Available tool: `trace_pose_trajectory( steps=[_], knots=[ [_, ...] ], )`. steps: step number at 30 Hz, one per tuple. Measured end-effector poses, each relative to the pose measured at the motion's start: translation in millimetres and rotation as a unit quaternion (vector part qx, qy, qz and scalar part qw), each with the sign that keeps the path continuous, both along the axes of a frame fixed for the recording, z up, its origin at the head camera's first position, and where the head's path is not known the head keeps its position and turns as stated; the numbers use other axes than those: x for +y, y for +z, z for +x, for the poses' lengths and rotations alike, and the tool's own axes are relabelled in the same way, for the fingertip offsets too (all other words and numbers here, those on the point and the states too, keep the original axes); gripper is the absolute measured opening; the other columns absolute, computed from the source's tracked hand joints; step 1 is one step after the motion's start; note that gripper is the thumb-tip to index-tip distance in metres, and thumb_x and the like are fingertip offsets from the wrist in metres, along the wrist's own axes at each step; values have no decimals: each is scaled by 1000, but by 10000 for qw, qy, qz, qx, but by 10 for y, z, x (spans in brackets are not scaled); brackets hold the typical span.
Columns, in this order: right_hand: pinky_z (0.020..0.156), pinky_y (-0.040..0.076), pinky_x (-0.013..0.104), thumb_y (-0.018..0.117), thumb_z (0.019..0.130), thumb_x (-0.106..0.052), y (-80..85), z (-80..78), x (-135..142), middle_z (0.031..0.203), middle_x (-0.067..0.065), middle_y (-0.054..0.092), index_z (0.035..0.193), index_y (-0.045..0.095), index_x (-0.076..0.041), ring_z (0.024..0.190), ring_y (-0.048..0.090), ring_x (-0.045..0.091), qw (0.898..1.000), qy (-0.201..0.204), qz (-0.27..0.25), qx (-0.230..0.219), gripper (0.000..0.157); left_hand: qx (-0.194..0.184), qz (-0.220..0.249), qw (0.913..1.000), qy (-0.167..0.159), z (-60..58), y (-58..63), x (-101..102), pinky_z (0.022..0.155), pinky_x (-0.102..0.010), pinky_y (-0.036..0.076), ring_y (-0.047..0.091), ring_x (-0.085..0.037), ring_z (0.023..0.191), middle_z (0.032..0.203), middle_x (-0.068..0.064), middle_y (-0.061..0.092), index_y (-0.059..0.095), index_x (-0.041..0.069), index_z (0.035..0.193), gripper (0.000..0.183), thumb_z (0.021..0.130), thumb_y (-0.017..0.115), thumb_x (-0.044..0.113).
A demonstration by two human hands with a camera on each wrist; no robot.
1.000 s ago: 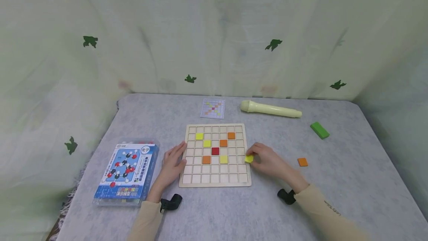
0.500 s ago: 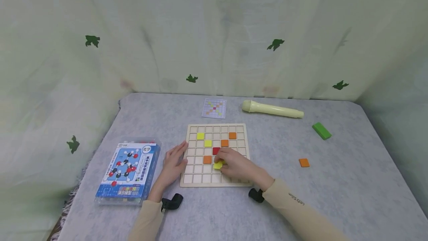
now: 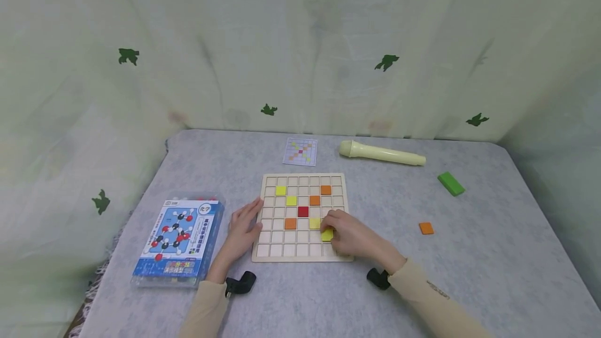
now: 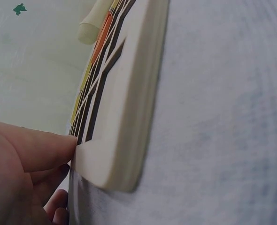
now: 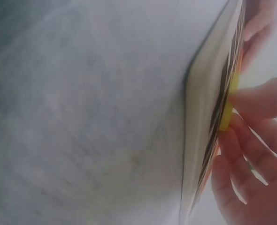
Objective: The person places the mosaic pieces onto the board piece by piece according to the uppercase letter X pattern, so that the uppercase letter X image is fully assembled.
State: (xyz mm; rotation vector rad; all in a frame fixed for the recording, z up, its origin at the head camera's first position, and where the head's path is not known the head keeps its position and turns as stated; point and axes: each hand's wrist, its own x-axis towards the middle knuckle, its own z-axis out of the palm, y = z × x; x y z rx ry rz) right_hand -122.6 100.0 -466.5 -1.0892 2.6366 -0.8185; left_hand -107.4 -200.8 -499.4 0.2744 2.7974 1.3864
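A pale wooden grid board (image 3: 277, 251) lies mid-table, holding yellow, orange and red square tiles in several cells. My right hand (image 3: 352, 234) pinches a yellow tile (image 3: 327, 234) over the lower right cells. In the right wrist view, this yellow tile (image 5: 226, 115) stands between thumb and fingers, right at the board's surface. Diagonally up-left of it lies another yellow tile (image 3: 314, 223), partly behind my fingertips. My left hand (image 3: 241, 231) rests along the board's left edge, fingers extended. In the left wrist view, its thumb (image 4: 49, 149) touches the frame near a corner.
Behind the board lies a small pattern card (image 3: 299, 152), with a pale microphone-shaped stick (image 3: 382, 154) to its right. A green block (image 3: 451, 184) and a loose orange tile (image 3: 426, 228) lie farther right. A boxed molecule-model set (image 3: 178, 241) stands at the left.
My right hand has carried the yellow tile from the board's right edge leftward over the lower middle, then back right to the lower right cells. My left hand stays at the left edge.
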Motion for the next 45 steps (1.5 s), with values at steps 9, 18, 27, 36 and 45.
trace_pose_trajectory(
  steps=[9,18,27,36,45],
  knots=[
    [81,48,30,65,80,1,30,0,83,101,-3,59,102,65,-9,90,54,13,9998,-26,-37,-177,24,-20,9,10000,27,2,-1,-4,104,-56,14,16,-38,135,154,-14,28,36,-4,144,55,92,52,-2],
    [79,48,40,71,79,3,72,41,902,101,3,62,104,65,-5,92,57,22,9932,-1081,-339,247,27,-32,-11,10000,16,5,-16,5,103,-56,15,16,-37,135,154,-14,27,35,-3,145,55,93,52,-1],
    [80,48,46,69,75,11,-36,217,1915,104,9,59,104,64,-3,95,57,29,9830,-1783,202,389,32,-51,-70,9999,63,26,-11,-34,103,-56,15,16,-37,135,154,-13,27,35,-2,145,55,93,53,-1],
    [73,50,38,70,78,4,-47,67,1709,95,1,59,99,65,-6,85,58,19,9860,-1634,270,197,23,97,-25,9999,11,12,-22,-26,103,-57,15,17,-39,134,153,-16,28,36,-4,144,54,92,53,-1],
    [72,50,34,75,79,-5,-27,-65,1245,93,0,57,98,65,-5,83,56,15,9905,-1265,483,221,21,73,-66,10000,7,6,-8,-1,102,-57,14,17,-39,134,153,-16,28,36,-4,144,55,92,53,-2]
  ],
)
